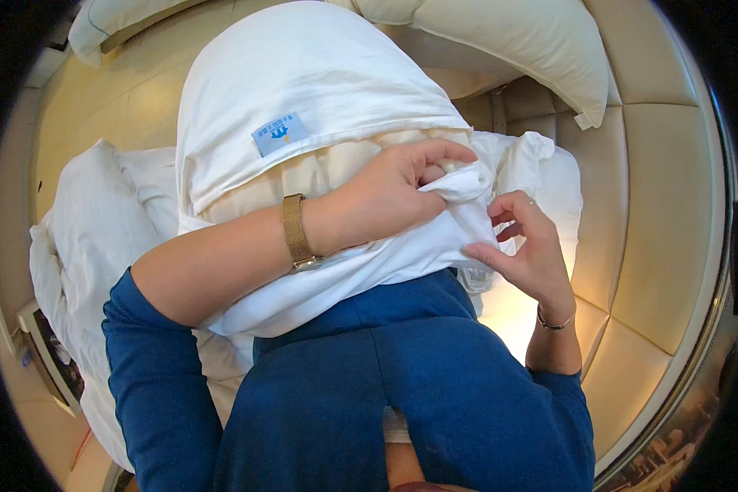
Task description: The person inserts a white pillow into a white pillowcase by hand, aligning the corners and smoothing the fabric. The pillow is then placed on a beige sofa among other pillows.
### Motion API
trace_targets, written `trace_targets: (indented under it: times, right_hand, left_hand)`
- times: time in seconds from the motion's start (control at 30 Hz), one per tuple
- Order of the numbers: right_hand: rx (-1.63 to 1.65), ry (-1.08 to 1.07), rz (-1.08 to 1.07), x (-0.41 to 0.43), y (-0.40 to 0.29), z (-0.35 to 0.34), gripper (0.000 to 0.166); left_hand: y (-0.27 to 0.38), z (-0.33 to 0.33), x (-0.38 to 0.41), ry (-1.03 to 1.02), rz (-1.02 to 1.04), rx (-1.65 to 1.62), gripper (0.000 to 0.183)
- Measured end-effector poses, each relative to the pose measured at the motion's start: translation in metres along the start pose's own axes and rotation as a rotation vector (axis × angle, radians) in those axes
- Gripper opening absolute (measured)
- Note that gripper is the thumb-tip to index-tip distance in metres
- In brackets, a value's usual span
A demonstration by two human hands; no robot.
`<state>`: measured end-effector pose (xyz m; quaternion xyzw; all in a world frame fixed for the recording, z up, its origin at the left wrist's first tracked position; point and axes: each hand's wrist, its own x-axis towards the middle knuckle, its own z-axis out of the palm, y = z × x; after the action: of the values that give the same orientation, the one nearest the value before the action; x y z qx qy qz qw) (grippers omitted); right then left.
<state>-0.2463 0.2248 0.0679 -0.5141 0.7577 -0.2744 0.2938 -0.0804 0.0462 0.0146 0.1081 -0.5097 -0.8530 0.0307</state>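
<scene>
A plump pillow in a white pillowcase (pixel 307 67) lies before me. Its opening faces my body and bares the cream-coloured pillow (pixel 307 169) inside. Reaching across that opening, my left hand (pixel 400 190), with a gold mesh watch (pixel 295 230) on the wrist, grips a bunched fold of the pillowcase near its right corner. My right hand (pixel 529 252), wearing a thin bracelet (pixel 553 321), holds the case's right edge between thumb and fingers. Part of the cloth under both hands is hidden. A blue label (pixel 280 133) bearing writing is sewn near the opening's far edge.
Rumpled white bedding (pixel 98 197) spreads to the left and under the pillow. Another pillow (pixel 516 43) leans at the upper right against a padded beige headboard (pixel 658 215). Light glows on the white surface (pixel 510 313) by my right wrist. Beige floor (pixel 123 92) shows at upper left.
</scene>
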Motion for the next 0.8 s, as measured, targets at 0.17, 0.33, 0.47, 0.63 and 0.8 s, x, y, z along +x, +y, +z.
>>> trace_targets:
  times: [0.17,0.33,0.47,0.63,0.8]
  right_hand:
    - [0.286,-0.158,0.129,-0.005,0.008,0.003,0.058]
    - [0.733,-0.198,0.055,-0.005,0.027,0.0,0.06]
    - [1.041,-0.197,0.251,0.007,0.021,0.015,0.076]
    - [0.756,-0.119,0.367,-0.002,0.014,0.025,0.079]
    - [0.958,-0.153,0.266,-0.006,0.032,0.005,0.067]
  left_hand:
    - [0.001,0.001,0.001,0.071,0.037,0.007,0.054]
    - [0.011,0.003,-0.007,0.136,0.074,0.011,0.049]
    - [0.011,0.002,-0.007,0.151,0.143,-0.001,0.049]
    - [0.011,0.002,-0.006,0.174,0.139,0.02,0.048]
    - [0.027,0.0,-0.011,0.225,0.188,0.055,0.043]
